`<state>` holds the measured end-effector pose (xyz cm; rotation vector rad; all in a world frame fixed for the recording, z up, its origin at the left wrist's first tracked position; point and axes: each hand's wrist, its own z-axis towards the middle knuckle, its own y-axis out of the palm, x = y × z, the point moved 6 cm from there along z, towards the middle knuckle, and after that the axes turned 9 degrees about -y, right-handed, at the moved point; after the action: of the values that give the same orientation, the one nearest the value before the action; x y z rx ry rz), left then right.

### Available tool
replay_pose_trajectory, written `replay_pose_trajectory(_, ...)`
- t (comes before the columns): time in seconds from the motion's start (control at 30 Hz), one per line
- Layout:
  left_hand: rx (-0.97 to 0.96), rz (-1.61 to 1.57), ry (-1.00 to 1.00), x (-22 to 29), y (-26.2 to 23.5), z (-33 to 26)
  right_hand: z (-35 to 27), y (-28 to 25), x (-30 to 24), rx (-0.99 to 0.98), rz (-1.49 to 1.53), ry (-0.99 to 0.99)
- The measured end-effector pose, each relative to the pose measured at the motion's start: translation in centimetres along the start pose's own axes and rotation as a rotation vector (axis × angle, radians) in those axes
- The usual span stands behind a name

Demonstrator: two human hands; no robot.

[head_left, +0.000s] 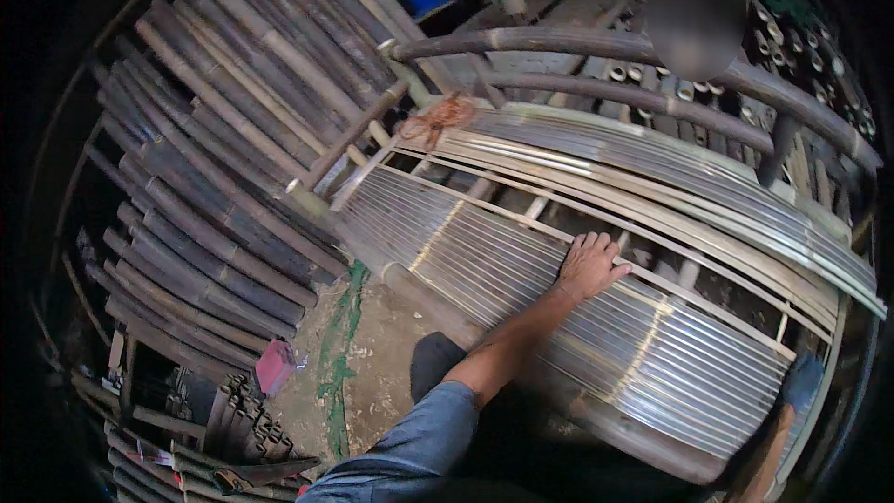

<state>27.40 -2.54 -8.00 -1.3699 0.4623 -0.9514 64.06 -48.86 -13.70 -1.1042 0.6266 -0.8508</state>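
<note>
A bamboo slat panel [521, 265], its thin strips tied by pale cross bindings, lies across the low bamboo bench in front of me. My left hand [593, 265] is on the panel's far edge strip, its fingers bent over the strip and the thumb out to the right. At the panel's right end is my right hand [803, 382], covered by what looks like a blue glove. It is close to the corner of the far edge strip; its fingers are too dark and blurred to make out.
Long split strips [652, 172] lie beyond the panel, with an orange string bundle [438, 119] at their left end. A curved bamboo rail [559, 40] runs behind them. Dark bamboo poles [209, 196] are stacked at left. Green netting [345, 354] and a pink block [274, 366] lie on the ground.
</note>
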Motion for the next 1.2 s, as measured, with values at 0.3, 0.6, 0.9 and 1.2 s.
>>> replay_pose_trajectory(0.3, -0.244, -0.334, -0.006, -1.4, 3.8, 2.8, -1.1, 4.5, 4.9, 0.230, -0.212, -0.025)
replay_pose_trajectory(0.6, -0.215, -0.288, 0.003, -1.9, 3.4, 1.7, -0.3, 1.4, 3.2, -0.078, -0.172, 0.050)
replay_pose_trajectory(0.9, -0.200, -0.364, -0.014, -3.7, 4.1, 2.2, -0.4, 2.1, 3.1, -0.059, -0.336, 0.022)
replay_pose_trajectory(1.2, -0.241, -0.260, 0.017, -5.6, 3.0, 2.5, -3.2, 0.4, -0.2, -0.013, -0.292, 0.037)
